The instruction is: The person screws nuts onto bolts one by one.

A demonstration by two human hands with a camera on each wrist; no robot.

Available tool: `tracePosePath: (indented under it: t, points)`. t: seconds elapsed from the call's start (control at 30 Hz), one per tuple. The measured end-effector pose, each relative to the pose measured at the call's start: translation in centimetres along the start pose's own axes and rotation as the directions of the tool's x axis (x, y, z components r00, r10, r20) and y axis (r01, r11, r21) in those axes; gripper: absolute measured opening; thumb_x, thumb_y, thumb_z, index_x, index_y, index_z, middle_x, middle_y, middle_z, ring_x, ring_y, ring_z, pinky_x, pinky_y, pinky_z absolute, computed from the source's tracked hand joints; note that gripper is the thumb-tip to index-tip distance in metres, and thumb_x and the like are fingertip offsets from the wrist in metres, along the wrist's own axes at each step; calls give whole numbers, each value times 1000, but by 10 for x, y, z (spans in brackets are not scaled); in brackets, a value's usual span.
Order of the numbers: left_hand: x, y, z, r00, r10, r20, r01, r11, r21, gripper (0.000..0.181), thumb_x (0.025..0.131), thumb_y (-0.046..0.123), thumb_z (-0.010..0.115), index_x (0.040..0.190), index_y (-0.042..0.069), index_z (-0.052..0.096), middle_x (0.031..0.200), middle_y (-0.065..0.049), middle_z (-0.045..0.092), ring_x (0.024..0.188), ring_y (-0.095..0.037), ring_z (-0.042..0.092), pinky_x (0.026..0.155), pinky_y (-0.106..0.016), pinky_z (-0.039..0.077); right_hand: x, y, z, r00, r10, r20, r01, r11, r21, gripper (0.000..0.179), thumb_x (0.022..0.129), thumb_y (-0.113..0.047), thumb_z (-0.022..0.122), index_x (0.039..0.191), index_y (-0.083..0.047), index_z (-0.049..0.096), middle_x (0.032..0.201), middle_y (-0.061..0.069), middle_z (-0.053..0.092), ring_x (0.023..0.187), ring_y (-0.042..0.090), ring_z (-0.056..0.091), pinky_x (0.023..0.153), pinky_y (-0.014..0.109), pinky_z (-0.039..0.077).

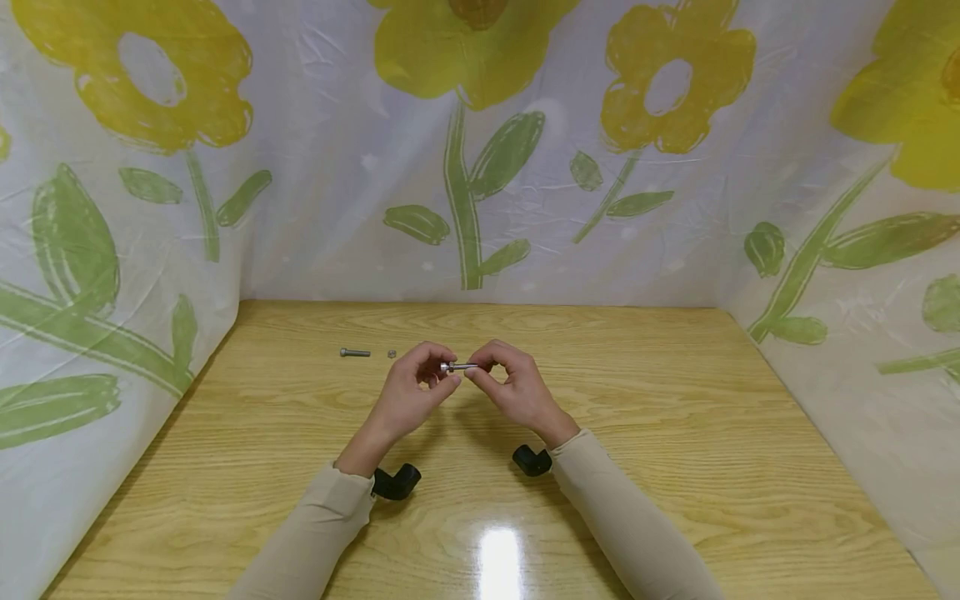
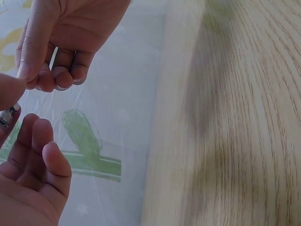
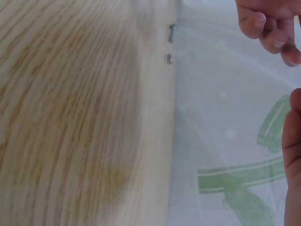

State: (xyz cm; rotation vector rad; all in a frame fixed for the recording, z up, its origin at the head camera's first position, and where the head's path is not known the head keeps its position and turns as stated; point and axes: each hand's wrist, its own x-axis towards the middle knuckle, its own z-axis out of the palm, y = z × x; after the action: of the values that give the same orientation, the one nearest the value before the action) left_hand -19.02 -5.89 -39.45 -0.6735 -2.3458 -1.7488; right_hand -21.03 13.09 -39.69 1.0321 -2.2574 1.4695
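Observation:
In the head view a silver bolt [image 1: 461, 367] is held level between both hands above the wooden table. My left hand [image 1: 405, 392] pinches it around the head end, at left, where a nut-like collar [image 1: 452, 367] shows on the shank. Thumb and forefinger of my right hand [image 1: 519, 390] pinch the thin end. The left wrist view shows a shiny bit of the bolt [image 2: 5, 117] by the left thumb, with the rest cut off by the frame edge. My right hand's other fingers [image 2: 61, 77] hang loosely curled there.
Behind the left hand a second bolt [image 1: 355, 352] lies on the table [image 1: 637, 400], with a small nut [image 1: 392, 354] to its right. Black wrist-camera mounts [image 1: 397, 482] show beside the sleeves. A flower-printed cloth [image 1: 322, 233] encloses the table's back and sides.

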Motion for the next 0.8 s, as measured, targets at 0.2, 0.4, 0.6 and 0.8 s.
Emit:
tracePosePath:
  t: [0.2,0.4,0.6,0.8]
  points:
    - [0,1,1,1000,-16,-19,16,1000,9,11,92,3,62,101,-2,62,96,-12,59,78,-25,53,69,-35,45,0,0,0,1000,0,0,0,1000,-15,5,92,-5,63,91,0,65,90,9,63,79,16,55,70,31,43]
    - [-1,0,1,999,-49,-8,49,998,26,12,97,11,58,95,1,64,90,-9,57,72,-26,51,65,-31,42,-1,1,0,1000,-4,3,4,1000,-13,6,92,-6,63,91,-1,65,89,8,63,79,16,54,69,36,45]
    - [-1,2,1,998,-68,-10,68,998,10,13,95,13,61,99,2,63,91,-10,57,77,-29,53,68,-32,45,-1,2,0,1000,-2,2,2,1000,2,4,92,-4,63,91,-1,65,89,9,63,80,15,55,71,38,45]
    - [1,2,0,1000,-4,-21,3,1000,-17,17,90,3,65,106,-2,60,97,-16,59,84,-28,54,71,-34,47,0,1,0,1000,-4,-5,4,1000,2,5,92,-4,64,91,0,65,90,10,63,81,16,56,71,40,46]
